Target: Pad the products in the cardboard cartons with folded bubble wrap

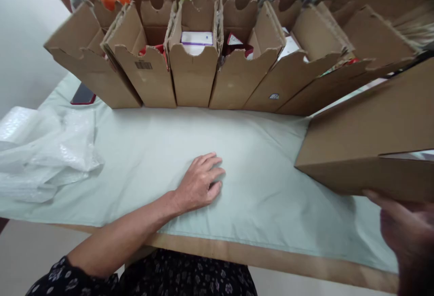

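Lying beneath left hand (pixel 200 181), pale cloth (pixel 152 133); leftward, white wall (pixel 22 33).

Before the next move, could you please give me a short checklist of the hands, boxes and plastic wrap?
1. Left hand unladen: ok, resting on the cloth, nothing visibly held.
2. Right hand at the separate box: ok, by its lower edge.
3. Right hand's grip secure: cannot tell, blurred and partly cut off.
4. Row of six boxes upright: ok, tops open.
5. Plastic wrap folded: not ok, crumpled at left.
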A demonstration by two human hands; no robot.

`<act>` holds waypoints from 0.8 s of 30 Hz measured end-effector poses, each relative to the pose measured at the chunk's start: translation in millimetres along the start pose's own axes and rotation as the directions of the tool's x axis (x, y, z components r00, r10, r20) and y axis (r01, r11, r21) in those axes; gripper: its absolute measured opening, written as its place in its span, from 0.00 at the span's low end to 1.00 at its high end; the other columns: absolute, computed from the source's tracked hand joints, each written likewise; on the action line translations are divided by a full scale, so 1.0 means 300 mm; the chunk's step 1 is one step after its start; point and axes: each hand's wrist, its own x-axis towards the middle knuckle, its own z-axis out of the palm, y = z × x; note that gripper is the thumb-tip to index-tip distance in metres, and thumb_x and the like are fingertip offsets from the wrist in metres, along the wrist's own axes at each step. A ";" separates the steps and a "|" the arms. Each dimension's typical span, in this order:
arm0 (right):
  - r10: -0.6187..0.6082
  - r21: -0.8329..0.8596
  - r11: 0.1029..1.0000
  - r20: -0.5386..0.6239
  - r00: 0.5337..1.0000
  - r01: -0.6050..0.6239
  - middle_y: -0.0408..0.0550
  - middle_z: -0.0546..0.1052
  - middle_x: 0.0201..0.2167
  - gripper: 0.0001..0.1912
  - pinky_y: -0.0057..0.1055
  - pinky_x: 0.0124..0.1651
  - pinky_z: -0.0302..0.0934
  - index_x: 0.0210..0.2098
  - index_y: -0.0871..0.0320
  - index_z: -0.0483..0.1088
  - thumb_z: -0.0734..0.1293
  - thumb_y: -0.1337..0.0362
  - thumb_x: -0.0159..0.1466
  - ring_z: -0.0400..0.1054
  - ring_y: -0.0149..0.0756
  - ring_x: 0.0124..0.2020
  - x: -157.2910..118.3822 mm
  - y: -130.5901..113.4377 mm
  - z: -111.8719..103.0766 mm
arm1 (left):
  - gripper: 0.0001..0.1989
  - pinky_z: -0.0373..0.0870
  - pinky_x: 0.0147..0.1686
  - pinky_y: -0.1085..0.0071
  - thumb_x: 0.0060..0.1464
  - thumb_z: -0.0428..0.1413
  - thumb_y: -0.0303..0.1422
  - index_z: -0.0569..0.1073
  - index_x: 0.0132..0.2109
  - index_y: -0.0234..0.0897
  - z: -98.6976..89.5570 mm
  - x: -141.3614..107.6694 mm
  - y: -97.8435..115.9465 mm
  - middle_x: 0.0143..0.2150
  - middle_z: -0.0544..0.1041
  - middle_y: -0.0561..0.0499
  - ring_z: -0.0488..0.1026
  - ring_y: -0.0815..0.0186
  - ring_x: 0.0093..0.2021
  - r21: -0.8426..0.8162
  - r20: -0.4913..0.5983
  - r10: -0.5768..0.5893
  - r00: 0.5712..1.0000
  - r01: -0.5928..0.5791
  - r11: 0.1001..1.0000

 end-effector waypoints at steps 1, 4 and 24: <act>0.017 0.058 0.998 -0.015 1.000 -0.016 0.53 0.75 0.32 0.26 0.56 0.37 0.64 0.30 0.46 0.72 0.82 0.40 0.44 0.71 0.49 0.32 0.053 0.012 0.005 | 0.14 0.72 0.62 0.40 0.59 0.58 0.26 0.78 0.52 0.35 0.002 0.002 0.006 0.62 0.78 0.36 0.70 0.43 0.69 0.016 0.013 0.005 1.000 -0.005 1.000; 0.165 0.224 0.963 -0.062 0.984 -0.147 0.52 0.75 0.32 0.30 0.55 0.35 0.62 0.26 0.50 0.69 0.86 0.51 0.31 0.67 0.43 0.30 0.190 0.006 0.049 | 0.14 0.72 0.62 0.40 0.59 0.58 0.26 0.78 0.51 0.35 0.000 0.006 0.015 0.63 0.77 0.36 0.70 0.43 0.68 0.048 0.035 0.011 0.999 -0.013 0.999; 0.385 -0.017 0.923 -0.006 0.923 -0.385 0.48 0.75 0.35 0.10 0.40 0.41 0.62 0.33 0.58 0.65 0.71 0.73 0.63 0.68 0.27 0.32 0.606 -0.208 0.279 | 0.15 0.71 0.62 0.41 0.60 0.57 0.26 0.77 0.53 0.36 -0.008 0.010 0.022 0.63 0.77 0.36 0.70 0.44 0.68 0.107 0.084 0.042 0.996 -0.051 0.993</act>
